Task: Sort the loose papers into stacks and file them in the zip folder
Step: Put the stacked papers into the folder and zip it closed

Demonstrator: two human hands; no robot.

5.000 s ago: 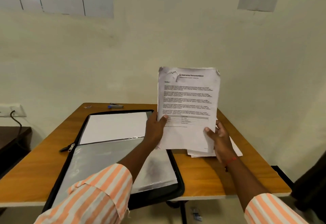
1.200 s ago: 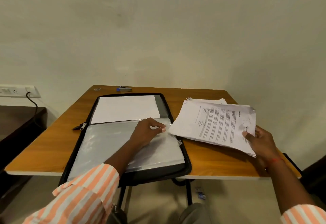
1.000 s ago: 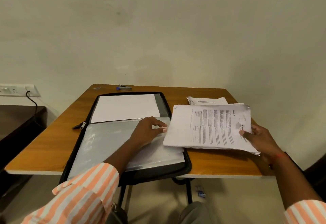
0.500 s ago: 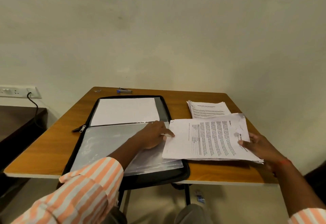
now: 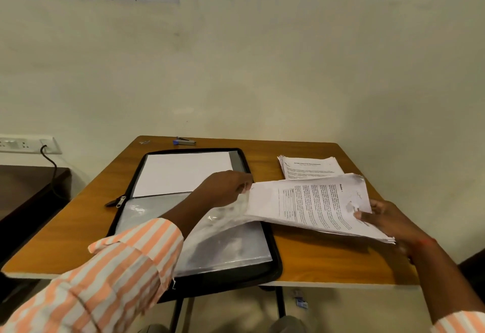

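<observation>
Clear sleeve [image 5: 225, 230] edge pinched in left hand [image 5: 225, 188], paper stack [image 5: 315, 204] in right hand [image 5: 385, 221]

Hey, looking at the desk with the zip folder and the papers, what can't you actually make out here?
All from the head view:
1. Text on the held stack: too small and blurred to read.
2. Whether that stack's edge is already inside the plastic sleeve: the left hand and glare obscure the opening.
3. Fingers of the right hand beneath the stack: hidden by the paper.
4. The small object on the floor: too blurred to identify.
</observation>
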